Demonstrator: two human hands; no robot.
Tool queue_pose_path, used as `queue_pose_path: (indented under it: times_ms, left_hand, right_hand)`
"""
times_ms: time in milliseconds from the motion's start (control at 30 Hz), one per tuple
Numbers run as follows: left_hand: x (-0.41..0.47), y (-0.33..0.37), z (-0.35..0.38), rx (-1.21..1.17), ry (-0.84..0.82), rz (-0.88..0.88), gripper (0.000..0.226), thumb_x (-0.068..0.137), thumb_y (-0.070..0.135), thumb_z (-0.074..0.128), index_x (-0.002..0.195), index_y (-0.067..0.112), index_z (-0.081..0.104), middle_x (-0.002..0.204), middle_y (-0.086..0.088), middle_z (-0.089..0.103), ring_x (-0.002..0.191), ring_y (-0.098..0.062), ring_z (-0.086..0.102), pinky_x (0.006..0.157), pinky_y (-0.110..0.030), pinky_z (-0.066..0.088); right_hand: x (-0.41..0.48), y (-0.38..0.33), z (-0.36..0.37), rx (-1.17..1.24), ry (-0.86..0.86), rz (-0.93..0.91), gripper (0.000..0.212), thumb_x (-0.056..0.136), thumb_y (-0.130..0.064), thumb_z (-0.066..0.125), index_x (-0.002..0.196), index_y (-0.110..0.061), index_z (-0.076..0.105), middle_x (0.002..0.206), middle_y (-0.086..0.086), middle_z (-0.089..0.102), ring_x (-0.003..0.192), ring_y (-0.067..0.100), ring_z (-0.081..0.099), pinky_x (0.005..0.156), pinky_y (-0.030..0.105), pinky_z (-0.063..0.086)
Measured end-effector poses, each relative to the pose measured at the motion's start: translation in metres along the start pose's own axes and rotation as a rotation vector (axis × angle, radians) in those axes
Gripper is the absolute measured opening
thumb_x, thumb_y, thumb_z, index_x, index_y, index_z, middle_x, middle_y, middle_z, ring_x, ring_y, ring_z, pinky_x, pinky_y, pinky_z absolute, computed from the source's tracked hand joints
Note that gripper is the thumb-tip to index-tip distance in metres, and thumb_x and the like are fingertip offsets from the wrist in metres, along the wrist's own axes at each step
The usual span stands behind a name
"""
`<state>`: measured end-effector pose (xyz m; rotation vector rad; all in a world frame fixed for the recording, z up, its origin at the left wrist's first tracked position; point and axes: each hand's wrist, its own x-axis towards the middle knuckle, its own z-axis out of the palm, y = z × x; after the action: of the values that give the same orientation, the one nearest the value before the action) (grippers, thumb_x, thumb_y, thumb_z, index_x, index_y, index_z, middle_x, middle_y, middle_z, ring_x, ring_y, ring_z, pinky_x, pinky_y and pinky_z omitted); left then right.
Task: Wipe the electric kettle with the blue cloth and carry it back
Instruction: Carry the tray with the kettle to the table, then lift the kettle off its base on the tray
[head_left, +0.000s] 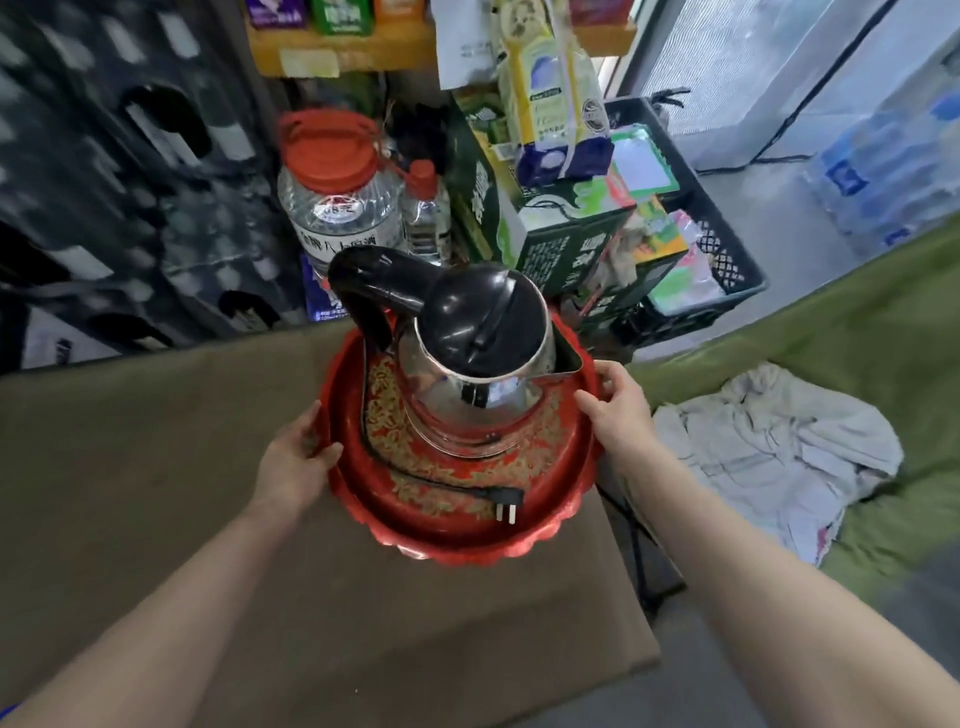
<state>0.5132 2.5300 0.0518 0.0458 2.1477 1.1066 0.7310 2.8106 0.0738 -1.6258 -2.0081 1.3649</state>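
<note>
A steel electric kettle (447, 384) with a black lid and black handle stands on a round red tray (457, 540) with gold pattern. Its black cord and plug (506, 506) lie coiled on the tray in front of the kettle. My left hand (296, 457) grips the tray's left rim. My right hand (618, 405) grips the right rim. The tray is over the far right part of a brown-covered table (208, 493). No blue cloth is in view.
A pale crumpled cloth (779, 452) lies on a green surface (857, 332) to the right. Behind the table stand a large water jug (332, 202) with a red cap, a smaller bottle (426, 213), green boxes (545, 234) and a black crate (717, 270). Dark crates (130, 182) fill the left.
</note>
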Motion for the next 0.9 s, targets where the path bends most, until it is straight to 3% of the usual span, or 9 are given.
queue_pose_path:
  times_ms: [67, 200, 300, 367, 467, 567, 633, 767, 900]
  left_hand:
    - [0.013, -0.003, 0.006, 0.011, 0.011, -0.016, 0.067, 0.090, 0.000, 0.066, 0.150, 0.020, 0.042, 0.141, -0.018, 0.058, 0.126, -0.036, 0.059, 0.108, -0.057, 0.045]
    - [0.030, -0.016, 0.013, 0.021, 0.015, -0.045, 0.067, 0.090, 0.004, 0.067, 0.149, 0.023, 0.043, 0.135, -0.016, 0.062, 0.122, -0.036, 0.062, 0.103, -0.058, 0.049]
    - [0.028, -0.008, 0.012, 0.022, -0.013, -0.086, 0.063, 0.090, 0.001, 0.066, 0.147, 0.019, 0.046, 0.119, -0.013, 0.065, 0.102, -0.032, 0.066, 0.094, -0.053, 0.054]
    - [0.024, -0.003, 0.009, 0.070, -0.056, -0.085, 0.060, 0.091, 0.003, 0.066, 0.147, 0.015, 0.047, 0.120, -0.013, 0.066, 0.101, -0.032, 0.065, 0.096, -0.051, 0.054]
    - [0.014, 0.024, -0.003, 0.425, 0.049, 0.105, 0.064, 0.093, 0.019, 0.066, 0.152, 0.018, 0.040, 0.145, -0.017, 0.053, 0.134, -0.034, 0.049, 0.113, -0.042, 0.040]
    - [0.005, 0.074, -0.010, 0.296, 0.135, 0.398, 0.079, 0.089, 0.018, 0.070, 0.154, 0.033, 0.028, 0.147, -0.015, 0.041, 0.135, -0.033, 0.048, 0.114, -0.050, 0.040]
    - [0.004, 0.107, -0.010, 0.247, 0.042, 0.526, 0.085, 0.087, 0.014, 0.071, 0.150, 0.047, 0.024, 0.149, -0.005, 0.039, 0.138, -0.026, 0.045, 0.113, -0.051, 0.042]
    - [0.001, 0.153, -0.011, 0.300, -0.066, 0.563, 0.067, 0.090, 0.007, 0.065, 0.141, 0.041, 0.039, 0.128, 0.005, 0.059, 0.120, -0.019, 0.058, 0.109, -0.043, 0.045]
    - [-0.008, 0.162, -0.018, 0.357, -0.010, 0.568, 0.041, 0.093, 0.014, 0.064, 0.129, 0.028, 0.052, 0.110, 0.003, 0.065, 0.106, -0.026, 0.063, 0.099, -0.041, 0.049]
  right_hand:
    - [0.015, -0.003, 0.004, -0.034, -0.006, 0.002, 0.028, 0.094, -0.009, 0.065, 0.116, -0.026, 0.060, 0.084, -0.012, 0.061, 0.072, 0.003, 0.060, 0.057, 0.015, 0.044]
    - [0.031, -0.001, 0.013, -0.067, -0.030, 0.050, 0.032, 0.095, -0.011, 0.065, 0.125, -0.022, 0.062, 0.093, -0.005, 0.066, 0.085, 0.018, 0.067, 0.076, 0.031, 0.056]
    - [0.035, -0.001, 0.013, -0.060, -0.051, 0.075, 0.030, 0.095, -0.012, 0.066, 0.122, -0.025, 0.061, 0.091, -0.004, 0.065, 0.082, 0.019, 0.068, 0.065, 0.026, 0.052]
    - [0.034, -0.002, 0.010, -0.077, -0.078, 0.094, 0.031, 0.094, -0.014, 0.067, 0.122, -0.025, 0.059, 0.092, -0.001, 0.063, 0.090, 0.026, 0.070, 0.068, 0.029, 0.052]
    - [0.023, -0.014, -0.004, -0.237, 0.021, -0.072, 0.049, 0.092, -0.020, 0.070, 0.137, -0.024, 0.052, 0.115, 0.007, 0.058, 0.108, 0.025, 0.059, 0.088, 0.034, 0.048]
    - [-0.012, -0.047, -0.019, 0.046, -0.101, -0.218, 0.054, 0.092, -0.012, 0.068, 0.139, -0.034, 0.050, 0.130, -0.002, 0.057, 0.120, 0.010, 0.055, 0.096, 0.022, 0.045]
    - [-0.037, -0.065, -0.023, 0.161, -0.281, -0.269, 0.061, 0.091, -0.008, 0.067, 0.140, -0.039, 0.051, 0.138, -0.010, 0.058, 0.129, 0.005, 0.053, 0.102, 0.026, 0.046]
    - [-0.063, -0.072, -0.015, 0.230, -0.375, -0.277, 0.069, 0.089, -0.022, 0.072, 0.148, -0.044, 0.045, 0.149, -0.005, 0.056, 0.141, 0.016, 0.050, 0.114, 0.040, 0.045]
    - [-0.076, -0.077, -0.013, 0.290, -0.353, -0.240, 0.065, 0.098, -0.009, 0.064, 0.153, -0.035, 0.043, 0.144, -0.004, 0.062, 0.141, 0.014, 0.051, 0.119, 0.044, 0.040]
